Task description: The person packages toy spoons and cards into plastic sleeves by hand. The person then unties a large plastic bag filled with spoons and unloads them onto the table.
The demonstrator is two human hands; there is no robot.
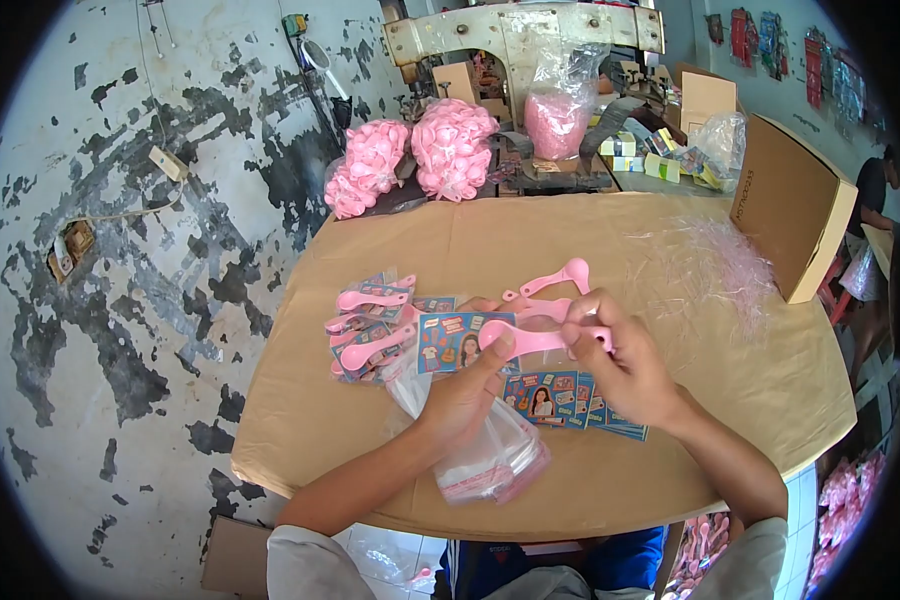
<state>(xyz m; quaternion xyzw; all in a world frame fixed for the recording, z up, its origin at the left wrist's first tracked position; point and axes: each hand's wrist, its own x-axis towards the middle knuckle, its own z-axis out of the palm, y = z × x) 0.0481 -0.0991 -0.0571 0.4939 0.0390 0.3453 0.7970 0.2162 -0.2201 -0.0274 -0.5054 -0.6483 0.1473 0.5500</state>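
My left hand (462,402) is closed, its thumb on the bowl of a pink plastic spoon (535,341) that lies over a blue printed card (450,340). My right hand (627,362) pinches the handle end of that spoon. Clear film seems to surround spoon and card, but its edges are hard to make out. Below my left hand lies a bundle of clear plastic bags (490,465). More blue printed cards (555,398) are stacked under my right hand. Beyond the hands sit loose pink spoons (560,278). To the left is a pile of bagged spoons with cards (370,340).
Brown paper covers the table (310,440). Clear plastic strands (725,265) lie at the right beside a cardboard box (795,205). Bulging bags of pink pieces (454,148) stand at the back, before a metal machine (520,40). A person (875,190) is at the far right.
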